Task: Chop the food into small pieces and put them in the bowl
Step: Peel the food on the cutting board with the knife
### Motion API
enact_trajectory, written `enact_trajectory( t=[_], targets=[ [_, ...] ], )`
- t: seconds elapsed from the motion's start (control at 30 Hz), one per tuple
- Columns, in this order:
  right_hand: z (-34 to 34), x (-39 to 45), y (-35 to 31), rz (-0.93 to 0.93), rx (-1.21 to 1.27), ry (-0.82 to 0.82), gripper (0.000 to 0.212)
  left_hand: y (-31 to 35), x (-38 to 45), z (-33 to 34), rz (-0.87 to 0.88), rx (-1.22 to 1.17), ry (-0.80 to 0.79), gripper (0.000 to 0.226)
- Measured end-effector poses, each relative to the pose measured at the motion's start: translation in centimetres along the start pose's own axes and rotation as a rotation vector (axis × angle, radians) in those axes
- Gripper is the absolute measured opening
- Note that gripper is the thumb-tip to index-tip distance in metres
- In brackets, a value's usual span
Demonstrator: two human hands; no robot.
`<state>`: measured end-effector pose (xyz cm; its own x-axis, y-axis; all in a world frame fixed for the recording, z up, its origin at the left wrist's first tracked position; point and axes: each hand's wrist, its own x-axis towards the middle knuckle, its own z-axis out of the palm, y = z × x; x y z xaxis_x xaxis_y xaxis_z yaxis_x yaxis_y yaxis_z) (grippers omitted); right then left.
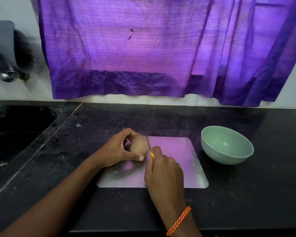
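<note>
From the head view, a pale cutting board [174,161] lies flat on a dark speckled counter [246,194], and everything else is placed here in relation to that board.

A brown, egg-shaped potato [139,145] sits on the board's far left corner. The left hand [120,149] grasps it from the left, with the fingers arched over its far end and the thumb pressed against its near end. The right hand [162,173] is over the middle of the board, clenched around the yellow handle of a small knife [149,147]; only a short piece of the handle shows above the fist. The thin blade points away from the person and lies against the right side of the potato. Whether it has broken the skin cannot be made out. A braided orange band [179,221] circles the right wrist, nearer the person than the board's near edge.

A light green bowl [226,145] stands upright on the counter just beside the board's right edge, level with its far half, apart from both hands.

To the left of the board, well apart, is a dark sink [15,134] let into the counter. Beyond the board, a purple curtain [143,48] hangs down against the white wall.
</note>
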<state>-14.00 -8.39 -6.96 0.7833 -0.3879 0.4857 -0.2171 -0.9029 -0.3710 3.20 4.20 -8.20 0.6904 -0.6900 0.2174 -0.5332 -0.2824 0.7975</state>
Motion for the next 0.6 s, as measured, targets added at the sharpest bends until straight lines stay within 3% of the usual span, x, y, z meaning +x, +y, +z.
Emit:
enact_trajectory(
  t=[0.3,0.47,0.6],
  targets=[
    [-0.6,-0.3,0.4,0.002,0.08,-0.06,0.028,0.1,0.0,0.1,-0.006,0.008,-0.008,0.065],
    [-0.7,0.9,0.2,0.021,0.017,-0.187,0.029,0.3,0.0,0.0,-0.016,-0.002,-0.022,0.065],
    [-0.7,-0.1,0.3,0.045,-0.03,-0.169,0.027,0.3,-0.2,0.0,-0.033,-0.008,-0.012,0.068]
  ],
)
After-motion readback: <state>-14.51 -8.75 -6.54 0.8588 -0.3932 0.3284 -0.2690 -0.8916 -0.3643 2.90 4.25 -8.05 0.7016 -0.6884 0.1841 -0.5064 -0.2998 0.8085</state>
